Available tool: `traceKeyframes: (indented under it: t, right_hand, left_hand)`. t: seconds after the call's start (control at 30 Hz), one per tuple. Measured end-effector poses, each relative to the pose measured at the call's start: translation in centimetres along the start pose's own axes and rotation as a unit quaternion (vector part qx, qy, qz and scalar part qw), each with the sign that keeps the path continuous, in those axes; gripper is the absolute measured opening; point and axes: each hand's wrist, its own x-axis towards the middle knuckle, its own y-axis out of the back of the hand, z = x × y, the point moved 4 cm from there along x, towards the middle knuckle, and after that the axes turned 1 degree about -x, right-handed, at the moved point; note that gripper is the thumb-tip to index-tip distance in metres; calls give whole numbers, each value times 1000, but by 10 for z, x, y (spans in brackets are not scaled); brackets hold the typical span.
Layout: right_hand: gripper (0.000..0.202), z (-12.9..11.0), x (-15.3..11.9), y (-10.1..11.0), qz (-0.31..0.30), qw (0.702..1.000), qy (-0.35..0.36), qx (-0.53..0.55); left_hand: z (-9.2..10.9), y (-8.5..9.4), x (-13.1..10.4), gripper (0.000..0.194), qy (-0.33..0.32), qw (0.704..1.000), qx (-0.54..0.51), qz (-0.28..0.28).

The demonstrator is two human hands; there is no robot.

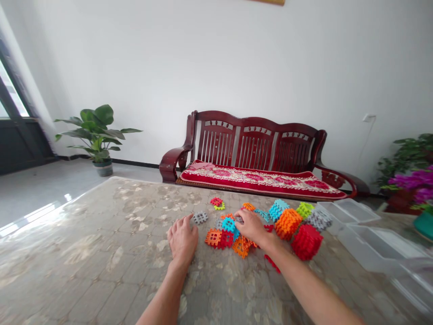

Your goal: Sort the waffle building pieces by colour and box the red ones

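My left hand lies palm down on the patterned tablecloth, its fingers loosely spread and nothing seen in them. Just beyond its fingertips is a grey notched plastic building tile. My right hand reaches over a loose heap of such tiles, with its fingers closed on a grey tile that is partly hidden. In the heap lie an orange tile, a dark red tile and a blue tile. Farther back, a red tile touches a lime green tile.
Right of the heap stand stacked tiles: light blue, orange, red, lime green and grey. Clear plastic boxes sit at the table's right. A wooden bench is behind the table.
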Motion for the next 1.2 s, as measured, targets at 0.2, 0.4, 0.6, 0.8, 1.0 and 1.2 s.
traceKeyframes:
  t: [0.2, 0.4, 0.6, 0.8, 1.0, 1.2]
  right_hand:
    - [40, -26, -2, 3, -39, 996, 2, -76]
    - [32, -35, 3, 3, -38, 990, -31, -129]
    - [30, -38, 6, 4, -46, 988, -65, -135]
    - [38, -41, 19, 5, -83, 983, -91, -136]
    - [30, -42, 21, 7, -81, 982, -74, -153]
    - [33, -44, 21, 6, -81, 982, -62, -159]
  left_hand:
    - [-1, -1, 1, 43, 0, 1000, 4, -4]
    - [1, 1, 0, 43, 1, 1000, 2, -9]
    - [1, 1, -1, 43, 1, 1000, 4, -8]
    - [2, 2, 0, 44, 4, 1000, 3, -14]
    - [2, 3, 0, 44, 1, 1000, 1, -15]
    - [2, 2, 0, 44, -5, 1000, 9, -21]
